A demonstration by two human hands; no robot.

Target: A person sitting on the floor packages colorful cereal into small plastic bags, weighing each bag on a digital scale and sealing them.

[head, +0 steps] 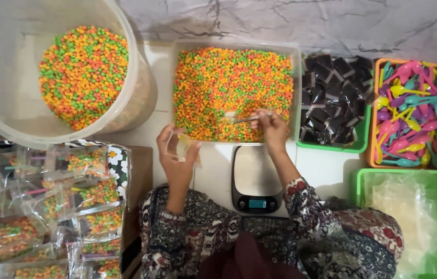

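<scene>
A small clear bag (182, 146) is held open in the left hand (176, 157), its grip closed round the bag just below the near edge of the square tub (296, 93) of orange, green and yellow pellets (228, 82). The right hand (271, 128) pinches a spoon (241, 119) dipped into the pellets, to the bag's right. Filling looks to be the step in hand; the scoop must lift level and cross to the bag's mouth. A scale (254, 178) sits between the forearms; packed bags (48, 217) lie left.
</scene>
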